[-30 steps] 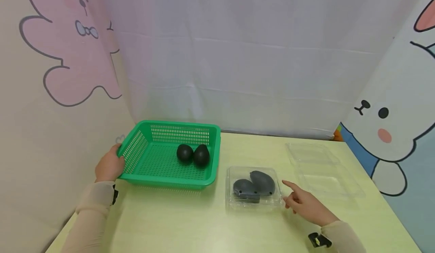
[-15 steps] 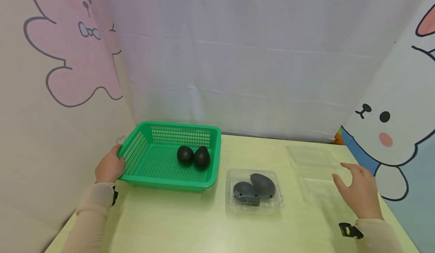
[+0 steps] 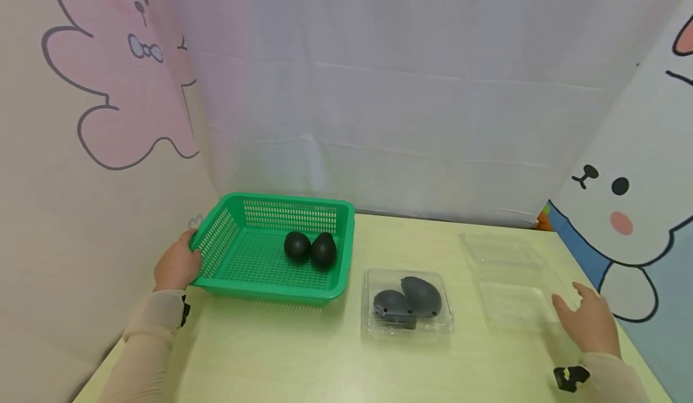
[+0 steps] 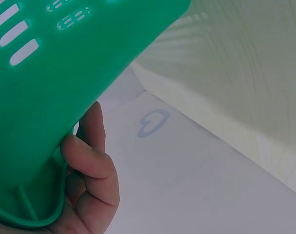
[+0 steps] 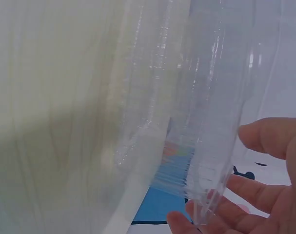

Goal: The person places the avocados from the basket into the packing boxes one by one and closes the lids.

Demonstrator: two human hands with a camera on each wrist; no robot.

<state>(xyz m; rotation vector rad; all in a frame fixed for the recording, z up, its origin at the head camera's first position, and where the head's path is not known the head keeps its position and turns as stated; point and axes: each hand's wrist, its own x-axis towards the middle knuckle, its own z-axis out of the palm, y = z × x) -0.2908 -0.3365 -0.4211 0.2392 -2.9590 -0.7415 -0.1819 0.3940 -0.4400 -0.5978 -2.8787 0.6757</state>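
Note:
My left hand [image 3: 177, 264] grips the left rim of a green plastic basket [image 3: 260, 291], fingers curled at its edge in the left wrist view. Two dark, avocado-like fruits [image 3: 323, 251] lie at the basket's right end. At the table's right side, my right hand [image 3: 591, 325] is at the near right edge of an open clear plastic clamshell box [image 3: 511, 301]. In the right wrist view its thumb [image 5: 265, 136] is at the box's rim, the other fingers spread around the corner, partly seen through the plastic. The thumb and fingers stand well apart.
A closed clear clamshell box [image 3: 446, 325] with two more dark fruits [image 3: 421, 298] stands mid-table, right of the basket. The pale yellow table [image 3: 303, 361] meets a white curtain [image 3: 406, 120] at the back. Printed cartoon panels [image 3: 622, 252] flank both sides.
My right hand has swung right from beside the closed box to the open box's edge, its pointing finger giving way to a spread grasp shape. The left hand stays on the basket.

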